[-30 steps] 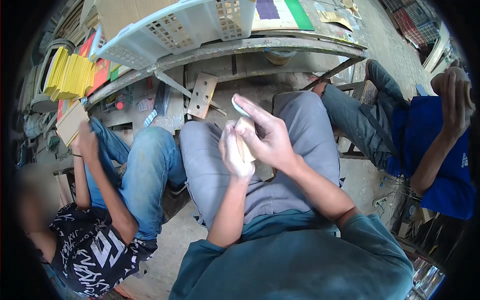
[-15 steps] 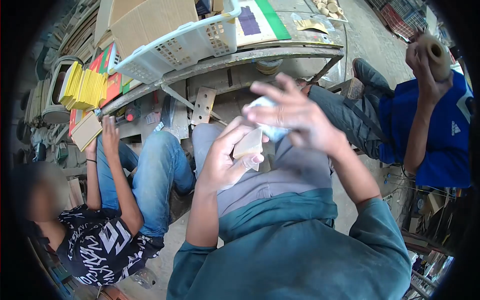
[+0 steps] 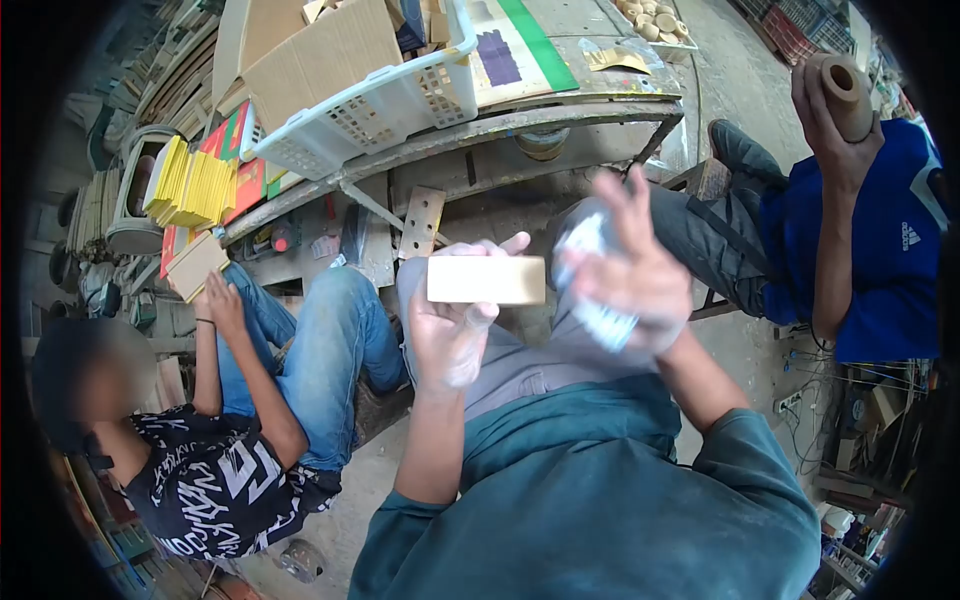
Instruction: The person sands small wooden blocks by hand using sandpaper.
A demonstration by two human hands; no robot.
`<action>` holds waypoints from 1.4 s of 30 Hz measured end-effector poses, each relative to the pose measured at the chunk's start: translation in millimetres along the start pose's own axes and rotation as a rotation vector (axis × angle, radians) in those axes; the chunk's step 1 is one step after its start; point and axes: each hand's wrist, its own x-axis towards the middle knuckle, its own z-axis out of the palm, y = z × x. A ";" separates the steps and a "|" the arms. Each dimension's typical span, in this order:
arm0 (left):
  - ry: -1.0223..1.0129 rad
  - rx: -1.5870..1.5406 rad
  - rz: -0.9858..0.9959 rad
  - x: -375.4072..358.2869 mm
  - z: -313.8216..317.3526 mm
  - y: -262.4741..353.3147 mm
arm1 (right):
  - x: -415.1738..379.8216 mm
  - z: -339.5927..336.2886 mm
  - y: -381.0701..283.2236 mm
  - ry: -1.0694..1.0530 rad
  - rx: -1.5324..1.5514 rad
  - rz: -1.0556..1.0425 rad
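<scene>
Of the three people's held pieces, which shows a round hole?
The brown rounded piece held by the person in the blue shirt; the pale block in the wearer's left hand and the flat panel held at left show none.

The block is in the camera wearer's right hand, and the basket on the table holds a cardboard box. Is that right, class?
Not quite: the head view shows the block in the wearer's left hand. The basket on the table does hold a cardboard box.
</scene>
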 end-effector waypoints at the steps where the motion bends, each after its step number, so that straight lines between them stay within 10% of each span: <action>1: -0.008 -0.005 -0.002 -3.9 2.5 -2.3 | -2.2 4.9 -0.4 -0.051 -0.061 -0.067; 5: -0.041 -0.212 -0.007 -13.5 9.0 -12.4 | -3.6 8.7 28.7 -0.022 -0.435 0.032; 7: 0.017 -0.188 -0.026 -15.8 11.5 -10.3 | -6.3 5.7 25.5 0.190 -0.214 0.028; 10: 0.059 -0.142 -0.111 -22.0 12.4 -2.9 | -4.5 4.3 -9.8 -0.161 -0.197 -0.136; 17: 0.021 -0.309 -0.228 -12.6 28.2 12.3 | 0.0 -4.8 21.8 0.210 -0.051 0.023; 23: -0.117 -0.732 -0.424 -13.6 -0.5 -2.0 | 18.1 -11.6 -2.9 -0.166 0.135 -0.125; 25: 0.369 -0.206 -0.482 -9.1 36.4 10.4 | 31.7 -11.9 -19.4 -0.369 0.190 -0.132; 28: 0.690 -0.263 -0.507 -3.4 55.5 21.1 | 35.0 -9.7 0.1 -0.481 0.122 -0.103; 30: -0.016 -0.389 -0.535 -11.5 31.5 20.4 | 41.8 -18.6 19.8 -0.430 -0.069 -0.030; 42: -0.070 -0.399 -0.448 -6.0 27.4 11.8 | 21.9 -30.7 35.9 -0.232 -0.437 0.138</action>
